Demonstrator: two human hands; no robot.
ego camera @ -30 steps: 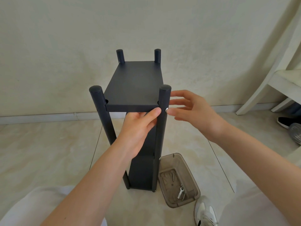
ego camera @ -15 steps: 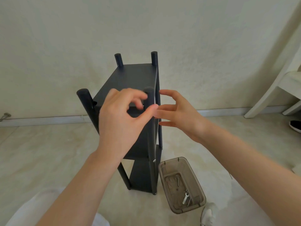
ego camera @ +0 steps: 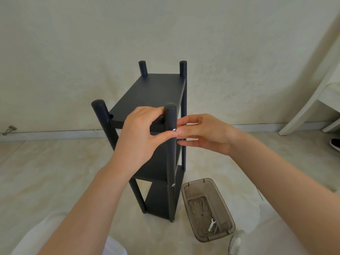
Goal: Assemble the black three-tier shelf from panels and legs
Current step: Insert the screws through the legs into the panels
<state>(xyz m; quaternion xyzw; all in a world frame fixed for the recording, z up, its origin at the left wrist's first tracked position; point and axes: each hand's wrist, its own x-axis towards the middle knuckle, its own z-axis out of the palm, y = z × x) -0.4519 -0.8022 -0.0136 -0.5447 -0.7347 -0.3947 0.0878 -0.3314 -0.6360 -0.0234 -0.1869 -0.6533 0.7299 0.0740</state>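
The black three-tier shelf (ego camera: 152,92) stands upright on the floor with all four legs fitted. My left hand (ego camera: 139,137) grips the near right leg (ego camera: 170,115) at the top panel's corner, fingers curled over the panel edge and thumb against the leg. A silver screw (ego camera: 174,129) sits in that leg at top-panel height. My right hand (ego camera: 207,135) reaches in from the right with straight fingers, its fingertips touching the screw head. Another screw (ego camera: 173,185) shows lower on the same leg.
A clear brown plastic tray (ego camera: 185,192) lies on the floor right of the shelf's foot, holding loose screws (ego camera: 202,204) and a small wrench (ego camera: 211,224). A white chair (ego camera: 312,100) stands at the far right, a dark shoe (ego camera: 334,143) beside it. The wall is close behind.
My left hand came up from under the top panel and now wraps over its corner and the leg. The shelf has turned a little. My right hand stays at the screw.
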